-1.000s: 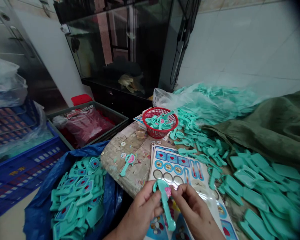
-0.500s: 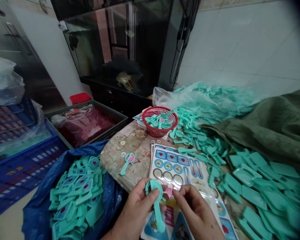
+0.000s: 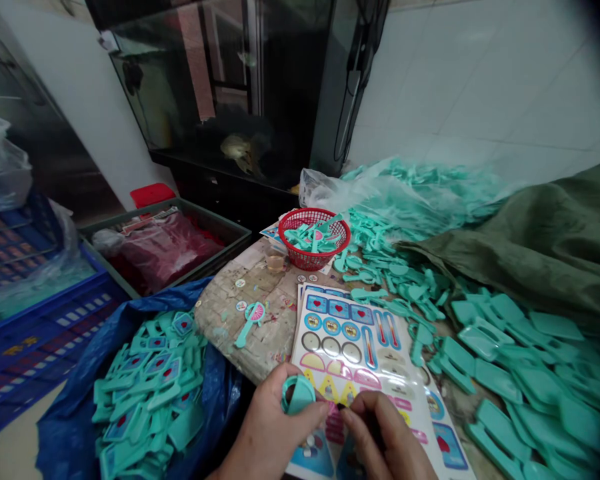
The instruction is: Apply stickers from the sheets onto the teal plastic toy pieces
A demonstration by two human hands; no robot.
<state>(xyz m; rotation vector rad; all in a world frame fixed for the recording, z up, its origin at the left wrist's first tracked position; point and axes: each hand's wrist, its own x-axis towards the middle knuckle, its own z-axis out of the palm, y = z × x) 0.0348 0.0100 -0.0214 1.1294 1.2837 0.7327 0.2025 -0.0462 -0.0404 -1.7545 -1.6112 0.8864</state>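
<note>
Teal toy mirror point(image 3: 299, 394) now tipped end-on

The left hand point(image 3: 275, 427) grips a turquoise plastic piece point(image 3: 299, 393). Just beyond the right hand point(image 3: 387, 437) lies a glossy white sticker sheet point(image 3: 350, 353) patterned with red hearts on blue squares, gold-and-blue circles, and pink and yellow shapes. Left of the left hand, a blue plastic bag point(image 3: 220, 393) holds turquoise plastic pieces point(image 3: 150, 393) with red-and-blue labels. Well ahead of the hands sits a red mesh basket point(image 3: 314, 239); farther right of the right hand drapes an olive-green tarpaulin point(image 3: 545, 247).
</note>
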